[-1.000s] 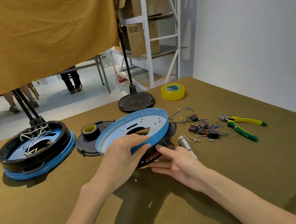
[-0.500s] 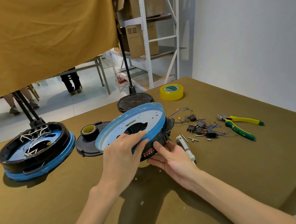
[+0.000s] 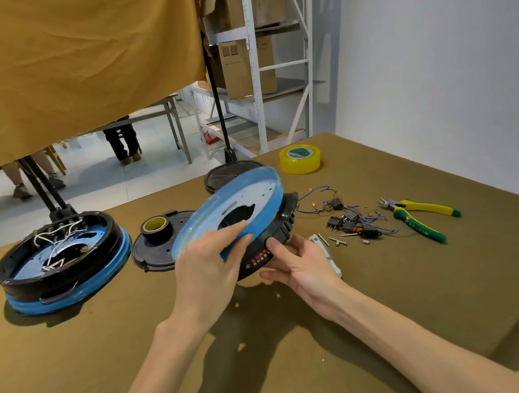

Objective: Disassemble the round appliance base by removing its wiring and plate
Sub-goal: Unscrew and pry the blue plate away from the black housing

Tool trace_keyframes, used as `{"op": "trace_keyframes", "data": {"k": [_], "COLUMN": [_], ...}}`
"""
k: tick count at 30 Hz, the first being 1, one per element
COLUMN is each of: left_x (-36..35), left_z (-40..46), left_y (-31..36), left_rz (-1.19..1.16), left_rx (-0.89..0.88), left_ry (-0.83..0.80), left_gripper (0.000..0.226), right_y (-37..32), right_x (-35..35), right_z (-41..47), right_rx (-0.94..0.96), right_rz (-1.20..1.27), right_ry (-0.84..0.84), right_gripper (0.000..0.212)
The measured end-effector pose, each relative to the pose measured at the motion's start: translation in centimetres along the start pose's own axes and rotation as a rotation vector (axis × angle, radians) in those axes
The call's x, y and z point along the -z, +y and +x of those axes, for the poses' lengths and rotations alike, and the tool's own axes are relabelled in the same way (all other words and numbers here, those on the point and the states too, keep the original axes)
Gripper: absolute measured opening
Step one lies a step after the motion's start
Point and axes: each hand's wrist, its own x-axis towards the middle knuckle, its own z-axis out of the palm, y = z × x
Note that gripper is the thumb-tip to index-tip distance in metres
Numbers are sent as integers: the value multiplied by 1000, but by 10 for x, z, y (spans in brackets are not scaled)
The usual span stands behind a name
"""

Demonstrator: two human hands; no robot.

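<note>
A round blue-filmed plate (image 3: 251, 194) is tilted up at its far edge, part way out of a black round appliance base (image 3: 275, 236) in the middle of the table. My left hand (image 3: 208, 265) grips the plate's near rim, fingers over the top. My right hand (image 3: 304, 265) holds the black base from the near right side, thumb pressed on its labelled wall. A second round base (image 3: 59, 259), black on a blue ring, sits at the left with white wiring inside.
Removed switches and blue wires (image 3: 346, 216) lie right of the base, with green-yellow pliers (image 3: 420, 214) beyond. A black lid with a tape roll (image 3: 156, 229), another black disc (image 3: 233, 173), yellow tape (image 3: 300, 159) and a white tool (image 3: 324, 250) lie nearby.
The blue plate has tipped up more steeply and lifted further out of the black base. My right hand moved in closer and took hold of the base's wall.
</note>
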Motion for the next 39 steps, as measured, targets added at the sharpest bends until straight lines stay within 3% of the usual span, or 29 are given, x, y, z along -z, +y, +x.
{"op": "trace_keyframes", "data": {"k": [10, 17, 21, 26, 30, 33, 35, 37, 39], "left_x": [10, 5, 12, 3, -10, -19, -24, -29, -31], "left_z": [-1, -6, 6, 30, 28, 20, 13, 5, 0], "left_y": [-12, -12, -17, -16, -18, -17, -17, -15, -15], "left_rz": [-110, -115, -337, -273, -198, -123, -95, -53, -37], "left_rx": [30, 70, 237, 210, 161, 101, 59, 15, -11], "left_ry": [-203, -203, -442, -562, -662, -595, -568, -554, -527], "left_gripper": [34, 27, 38, 20, 17, 20, 20, 21, 21], "right_y": [-7, -6, -10, -14, -24, -27, -24, -17, -11], "right_x": [5, 3, 12, 20, 31, 37, 38, 36, 35], "right_z": [-3, -5, -6, -7, -9, -9, -8, -5, -1], "right_rx": [-10, 51, 55, -106, -323, -412, -409, -361, -326], "right_rz": [-68, -231, -278, -311, -169, -80, -159, -328, -365], "right_ry": [-34, 8, 24, 64, 48, 17, -2, 33, 74], "right_gripper": [30, 23, 27, 24, 32, 65, 82, 83, 68]}}
